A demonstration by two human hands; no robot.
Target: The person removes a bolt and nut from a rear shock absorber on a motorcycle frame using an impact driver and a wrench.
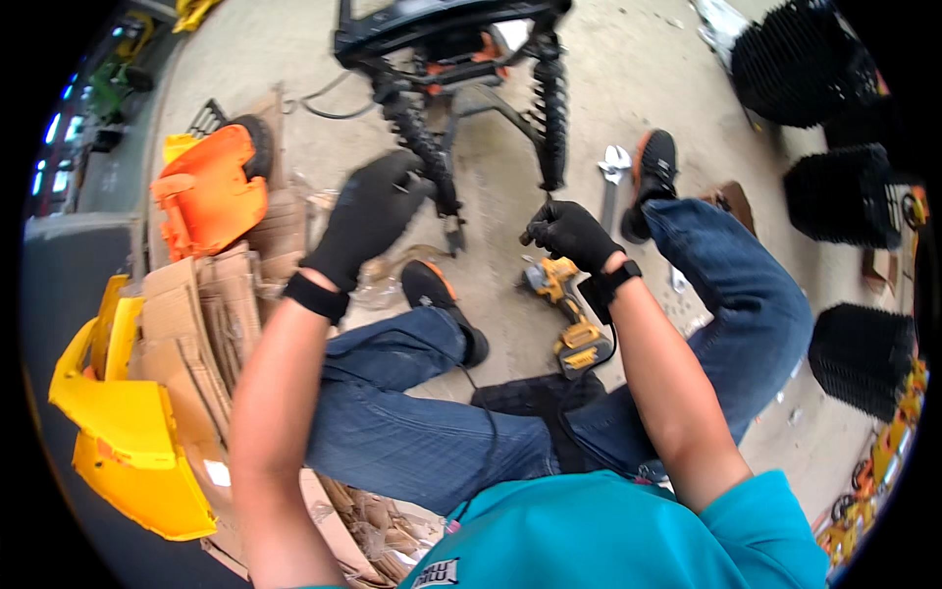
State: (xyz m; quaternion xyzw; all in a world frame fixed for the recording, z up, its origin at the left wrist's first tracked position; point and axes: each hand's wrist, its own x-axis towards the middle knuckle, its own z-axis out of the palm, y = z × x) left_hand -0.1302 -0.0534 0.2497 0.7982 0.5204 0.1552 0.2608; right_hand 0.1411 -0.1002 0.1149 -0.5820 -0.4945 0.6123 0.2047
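A black vehicle frame (446,37) stands ahead of me, with a left shock absorber (417,128) and a right shock absorber (551,108) reaching down toward the floor. My left hand (373,216), in a black glove, is beside the left shock absorber's lower part, its fingers curled; whether they grip it is hidden. Just below the right shock absorber's lower end is my right hand (577,236), also gloved. Its fingers are pinched together around something small and dark that I cannot make out. A yellow-and-black cordless power tool (564,306) lies on the floor between my legs.
An adjustable wrench (612,177) lies by my right shoe (655,167). Flattened cardboard (177,304), an orange plastic panel (211,191) and yellow plastic panels (128,422) are at left. Stacks of black ribbed parts (844,196) line the right side. A black cable (339,115) trails behind the frame.
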